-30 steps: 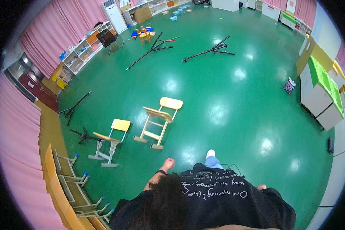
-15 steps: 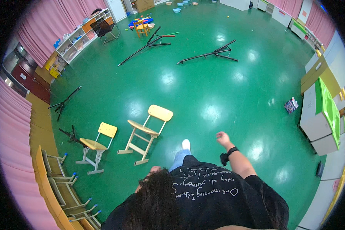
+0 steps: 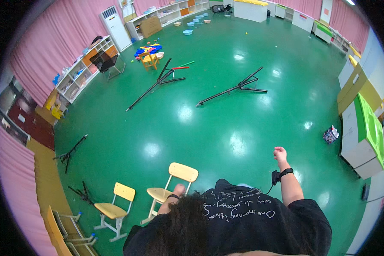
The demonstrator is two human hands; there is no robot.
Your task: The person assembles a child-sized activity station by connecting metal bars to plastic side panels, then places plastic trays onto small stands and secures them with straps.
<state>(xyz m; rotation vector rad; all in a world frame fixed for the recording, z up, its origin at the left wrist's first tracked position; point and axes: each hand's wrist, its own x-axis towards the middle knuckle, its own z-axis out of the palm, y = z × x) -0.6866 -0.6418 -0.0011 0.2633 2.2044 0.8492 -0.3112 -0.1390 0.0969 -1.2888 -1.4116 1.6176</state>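
Note:
My right hand is held out over the green floor, its fingers curled in with nothing visible in them. A black strap with a small box is on that wrist. My left hand hangs low beside my body, in front of the pale wooden chair in this view; whether it touches the chair is unclear. Hair and blur conceal its fingers. Left of that stands a second wooden chair. Farther out, two black tripod stands lie on the floor, one left of centre, the other right of it.
More black stands are at the left. Stacked chairs line the left wall. A small yellow chair and black folding chair stand far left, basins beyond. On the right are a patterned bin and green-topped cabinet.
I have moved forward across the floor, so both wooden chairs and the stands sit lower in view. My right hand has swung outward to the right; my left has come up beside the nearer chair.

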